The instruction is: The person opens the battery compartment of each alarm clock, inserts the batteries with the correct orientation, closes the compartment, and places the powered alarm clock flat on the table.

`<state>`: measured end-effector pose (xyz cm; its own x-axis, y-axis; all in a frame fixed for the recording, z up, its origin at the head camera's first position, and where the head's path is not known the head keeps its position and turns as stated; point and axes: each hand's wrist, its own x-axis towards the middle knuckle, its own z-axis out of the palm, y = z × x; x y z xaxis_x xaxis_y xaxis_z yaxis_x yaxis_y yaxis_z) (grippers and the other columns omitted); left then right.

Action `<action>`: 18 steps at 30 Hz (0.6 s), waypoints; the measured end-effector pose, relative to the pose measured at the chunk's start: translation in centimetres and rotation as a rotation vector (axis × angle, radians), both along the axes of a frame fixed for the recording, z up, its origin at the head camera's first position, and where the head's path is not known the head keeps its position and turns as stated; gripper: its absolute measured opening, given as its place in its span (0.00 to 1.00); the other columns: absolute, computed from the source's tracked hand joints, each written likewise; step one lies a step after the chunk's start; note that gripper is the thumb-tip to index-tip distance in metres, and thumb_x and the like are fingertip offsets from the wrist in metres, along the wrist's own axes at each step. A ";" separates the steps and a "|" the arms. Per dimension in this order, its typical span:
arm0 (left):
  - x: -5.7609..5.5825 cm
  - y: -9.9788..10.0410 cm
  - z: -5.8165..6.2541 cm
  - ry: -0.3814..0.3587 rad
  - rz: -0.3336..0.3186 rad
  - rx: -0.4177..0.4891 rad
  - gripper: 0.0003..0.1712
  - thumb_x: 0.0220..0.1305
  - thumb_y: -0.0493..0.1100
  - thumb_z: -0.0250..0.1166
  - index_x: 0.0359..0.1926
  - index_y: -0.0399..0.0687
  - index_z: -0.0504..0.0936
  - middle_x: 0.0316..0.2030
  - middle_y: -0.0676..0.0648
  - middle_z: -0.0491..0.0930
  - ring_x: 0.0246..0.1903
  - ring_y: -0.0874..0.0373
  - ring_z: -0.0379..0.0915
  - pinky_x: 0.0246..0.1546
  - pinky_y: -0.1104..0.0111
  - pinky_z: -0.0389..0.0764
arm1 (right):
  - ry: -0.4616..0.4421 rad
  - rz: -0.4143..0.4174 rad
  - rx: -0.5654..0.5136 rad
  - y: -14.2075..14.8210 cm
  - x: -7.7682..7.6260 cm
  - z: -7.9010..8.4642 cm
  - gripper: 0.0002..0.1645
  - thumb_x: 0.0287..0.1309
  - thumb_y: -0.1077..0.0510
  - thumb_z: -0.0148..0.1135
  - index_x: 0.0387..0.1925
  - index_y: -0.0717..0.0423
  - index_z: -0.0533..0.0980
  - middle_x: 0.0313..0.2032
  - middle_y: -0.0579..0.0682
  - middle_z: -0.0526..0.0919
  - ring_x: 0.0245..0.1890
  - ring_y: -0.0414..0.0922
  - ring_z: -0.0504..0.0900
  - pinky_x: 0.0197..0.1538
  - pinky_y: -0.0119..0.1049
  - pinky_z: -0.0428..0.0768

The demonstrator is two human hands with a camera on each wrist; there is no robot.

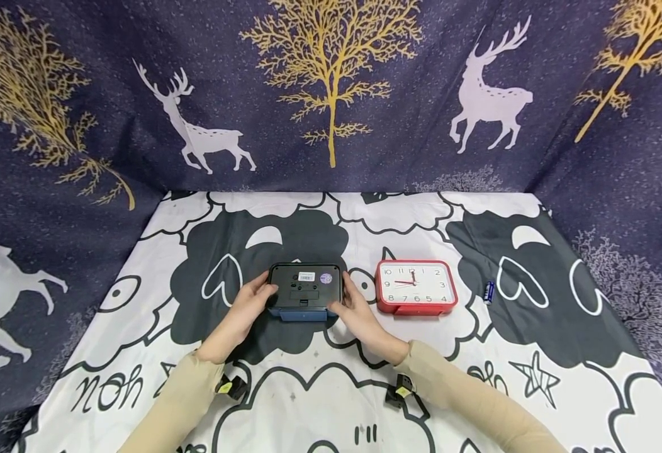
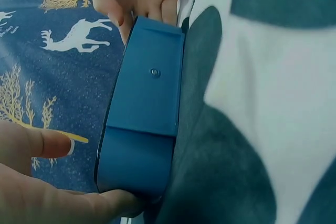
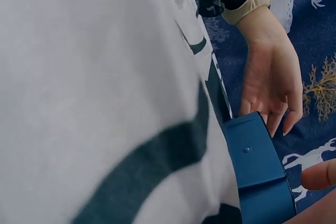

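1. Clock [image 1: 306, 290], blue-based, sits between left hand [image 1: 248, 300] and right hand [image 1: 359, 313], back facing me.
2. Long axis runs hand to hand; I judge neither nearer.
3. Fingers of both grip its short ends.

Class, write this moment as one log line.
left hand: holds blue clock, left end | right hand: holds right end | red clock: dial showing | battery: on cloth

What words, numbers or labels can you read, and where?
"noh": tablecloth, left.
"oh": tablecloth, right, beside the sleeve.
"1" to "11": red clock; 12 partly hidden.
Too small or blurred: white sticker, purple sticker on blue clock, battery, yellow wrist labels.
Cut off: lettering along the bottom edge.
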<state>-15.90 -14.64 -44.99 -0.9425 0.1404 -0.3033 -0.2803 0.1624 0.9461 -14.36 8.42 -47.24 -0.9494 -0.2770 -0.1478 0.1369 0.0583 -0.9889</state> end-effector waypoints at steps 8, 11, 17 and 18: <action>0.2 0.6 0.1 0.007 0.045 -0.010 0.37 0.67 0.35 0.49 0.75 0.37 0.50 0.71 0.37 0.59 0.72 0.49 0.53 0.70 0.58 0.55 | 0.009 -0.009 -0.018 -0.2 0.1 0.0 0.50 0.57 0.68 0.51 0.75 0.63 0.37 0.75 0.63 0.49 0.73 0.56 0.55 0.71 0.51 0.58; 0.3 0.8 0.2 0.005 0.077 -0.014 0.37 0.65 0.35 0.49 0.74 0.38 0.51 0.69 0.35 0.62 0.70 0.49 0.56 0.69 0.59 0.56 | -0.006 -0.014 -0.037 -0.3 0.1 0.1 0.52 0.55 0.68 0.51 0.75 0.62 0.36 0.75 0.62 0.45 0.74 0.56 0.53 0.71 0.51 0.57; 0.5 1.4 0.4 -0.004 0.147 -0.022 0.38 0.63 0.35 0.50 0.74 0.38 0.53 0.68 0.33 0.63 0.70 0.45 0.56 0.70 0.57 0.53 | -0.055 -0.041 -0.072 -0.6 0.3 0.0 0.55 0.51 0.67 0.52 0.76 0.58 0.36 0.77 0.58 0.39 0.76 0.53 0.45 0.74 0.51 0.51; 0.5 1.5 0.4 -0.007 0.155 -0.019 0.38 0.63 0.35 0.50 0.74 0.38 0.53 0.69 0.33 0.62 0.71 0.45 0.55 0.71 0.57 0.52 | -0.061 -0.048 -0.075 -0.7 0.3 0.0 0.56 0.51 0.67 0.52 0.76 0.57 0.36 0.77 0.58 0.39 0.76 0.53 0.44 0.74 0.51 0.50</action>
